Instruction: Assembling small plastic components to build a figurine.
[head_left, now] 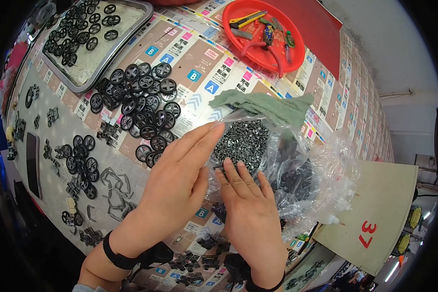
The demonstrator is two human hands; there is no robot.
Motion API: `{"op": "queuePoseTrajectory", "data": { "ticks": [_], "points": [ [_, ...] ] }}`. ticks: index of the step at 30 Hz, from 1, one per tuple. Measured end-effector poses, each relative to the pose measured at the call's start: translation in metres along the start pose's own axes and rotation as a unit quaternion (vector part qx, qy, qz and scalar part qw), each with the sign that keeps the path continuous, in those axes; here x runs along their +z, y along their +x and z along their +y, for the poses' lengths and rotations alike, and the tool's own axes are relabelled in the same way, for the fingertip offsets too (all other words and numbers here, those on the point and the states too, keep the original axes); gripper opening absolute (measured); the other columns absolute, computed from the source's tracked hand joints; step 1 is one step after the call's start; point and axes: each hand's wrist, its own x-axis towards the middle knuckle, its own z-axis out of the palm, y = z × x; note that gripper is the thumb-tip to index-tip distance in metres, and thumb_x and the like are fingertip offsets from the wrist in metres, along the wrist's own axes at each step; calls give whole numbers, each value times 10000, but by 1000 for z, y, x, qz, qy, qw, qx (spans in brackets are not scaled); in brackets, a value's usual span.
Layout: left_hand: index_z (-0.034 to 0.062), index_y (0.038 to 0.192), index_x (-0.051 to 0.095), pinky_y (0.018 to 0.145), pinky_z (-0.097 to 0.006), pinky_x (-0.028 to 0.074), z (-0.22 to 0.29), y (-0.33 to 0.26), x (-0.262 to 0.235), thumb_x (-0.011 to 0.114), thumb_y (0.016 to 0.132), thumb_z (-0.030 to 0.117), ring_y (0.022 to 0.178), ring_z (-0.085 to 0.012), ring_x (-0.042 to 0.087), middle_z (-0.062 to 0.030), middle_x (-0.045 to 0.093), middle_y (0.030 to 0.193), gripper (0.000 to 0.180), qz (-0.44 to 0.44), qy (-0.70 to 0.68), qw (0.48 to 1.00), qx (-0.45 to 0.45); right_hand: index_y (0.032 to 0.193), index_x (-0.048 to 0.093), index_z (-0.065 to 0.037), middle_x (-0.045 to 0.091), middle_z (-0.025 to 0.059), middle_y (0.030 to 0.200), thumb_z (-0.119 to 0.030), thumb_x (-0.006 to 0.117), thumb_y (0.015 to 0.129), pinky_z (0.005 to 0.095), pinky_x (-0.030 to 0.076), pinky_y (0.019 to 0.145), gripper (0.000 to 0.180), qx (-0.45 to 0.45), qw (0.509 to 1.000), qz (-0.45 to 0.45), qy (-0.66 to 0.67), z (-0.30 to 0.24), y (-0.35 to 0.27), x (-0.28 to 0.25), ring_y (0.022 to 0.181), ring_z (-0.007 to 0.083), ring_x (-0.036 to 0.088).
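A clear plastic bag (pixel 242 141) full of tiny dark, shiny pieces lies on the table in front of me. My left hand (pixel 182 163) is at the bag's left edge, its fingers stretched out and held together, with the thumb beside the bag. Over the near part of the bag lies my right hand (pixel 246 192), palm down with the fingers spread, touching the plastic. Neither hand visibly grips anything, though the palms are hidden. More crumpled clear plastic (pixel 321 168), with dark contents, sits just right of the bag.
Left of the bag are piled black wheels (pixel 148 100), with a smaller wheel cluster (pixel 84 165), grey curved parts (pixel 116 192) and a phone (pixel 32 163). A metal-rimmed tray (pixel 82 89) of wheels stands far left. Beyond are a green cloth (pixel 272 107) and a red basin (pixel 299 41) of tools.
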Motion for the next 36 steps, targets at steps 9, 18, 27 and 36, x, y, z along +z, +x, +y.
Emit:
{"op": "queuePoseTrajectory", "data": {
  "ticks": [9, 18, 27, 36],
  "points": [
    [79, 1282, 425, 721, -267, 460, 0, 0, 0, 487, 721, -102, 1054, -256, 509, -140, 458, 1234, 593, 3, 8, 1000, 10, 1178, 518, -42, 486, 123, 1253, 8, 503, 712, 424, 275, 1013, 468, 0, 1000, -4, 11, 1, -1, -2, 1185, 243, 441],
    [85, 1282, 427, 692, -251, 458, 1, -1, 0, 493, 733, -92, 1025, -236, 521, -132, 459, 1234, 580, -3, 6, 1000, -12, 1176, 512, -41, 497, 117, 1240, 34, 467, 712, 425, 289, 1001, 472, -1, 1000, 8, 9, 6, 5, -5, 1188, 247, 435],
    [54, 1272, 420, 791, -307, 424, -1, -1, 0, 487, 727, -89, 1039, -276, 498, -143, 466, 1220, 567, 4, -8, 1000, 2, 1165, 523, -44, 505, 115, 1229, 22, 434, 747, 425, 285, 1004, 432, 29, 999, 10, -16, 12, 6, -6, 1182, 259, 437],
    [25, 1259, 415, 886, -362, 392, -3, 0, 1, 478, 719, -84, 1049, -315, 477, -158, 469, 1203, 555, 5, -26, 1000, 4, 1119, 535, -12, 538, 143, 1141, -56, 473, 761, 406, 310, 966, 366, 16, 999, 40, 3, 17, 12, -5, 1130, 267, 466]
  ]
}}
